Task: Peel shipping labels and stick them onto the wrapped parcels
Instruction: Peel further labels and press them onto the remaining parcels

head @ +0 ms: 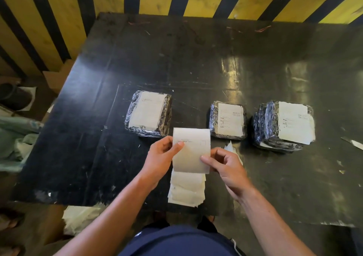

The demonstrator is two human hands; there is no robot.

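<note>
Label in hand: a white shipping label (191, 149) is held up above the near part of the black table (196, 59), between both hands; faint print shows on its upper part.
Left hand: the left hand (160, 157) pinches the left edge of the label, the thumb (177, 146) lies on the front face and the other fingers are curled behind the sheet.
Right hand: the right hand (227, 166) pinches the lower right edge, the thumb tip on the front, the curled fingers behind.
Label stack: a stack of white label sheets (186, 190) lies on the table edge just below the held label, partly hidden by it.
Left parcel: a parcel in shiny plastic wrap (148, 114) lies beyond the left hand; a label already covers its top.
Middle parcel: a smaller wrapped parcel (227, 120) lies just beside the held label's upper right corner, with a printed label on top.
Right parcel: a larger wrapped parcel (283, 126) lies right of the middle one, apart from it, also labelled; the label's near edge hangs over the side.
Paper scrap: a white scrap (229, 147) lies on the table behind the right hand, partly hidden by it.
Blade: a thin pale object like a blade (353, 142) lies at the right edge of the table; what it is I cannot tell exactly.
Floor: crumpled white paper (80, 218) lies under the near table edge, at the left.
</note>
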